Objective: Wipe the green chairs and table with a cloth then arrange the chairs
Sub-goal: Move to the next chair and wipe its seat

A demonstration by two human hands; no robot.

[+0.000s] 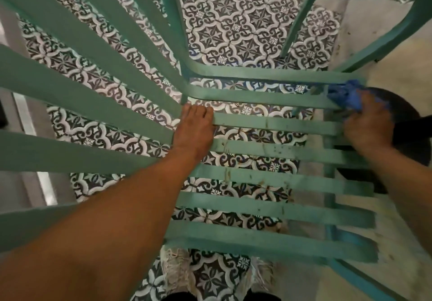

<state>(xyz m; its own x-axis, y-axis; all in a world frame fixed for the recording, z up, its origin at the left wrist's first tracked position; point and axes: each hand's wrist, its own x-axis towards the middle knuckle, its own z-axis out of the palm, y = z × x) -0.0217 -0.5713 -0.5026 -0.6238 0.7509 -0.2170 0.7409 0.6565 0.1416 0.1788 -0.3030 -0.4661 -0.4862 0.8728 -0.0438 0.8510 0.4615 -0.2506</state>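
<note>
A green slatted metal chair (275,179) fills the view from above; its seat slats run across the middle and its back slats fan out to the left. My left hand (194,130) rests on the seat where the slats meet the back, fingers curled over a slat. At the seat's far right end, my right hand (367,127) presses a crumpled blue cloth (346,92) against the slat ends. The slats carry dark specks of dirt. No table is in view.
Patterned black-and-white floor tiles (233,24) lie under the chair. A dark round object (406,123) sits beyond the seat's right edge. Another green chair frame (397,20) crosses the upper right. My two shoes (177,270) stand below the seat's front edge.
</note>
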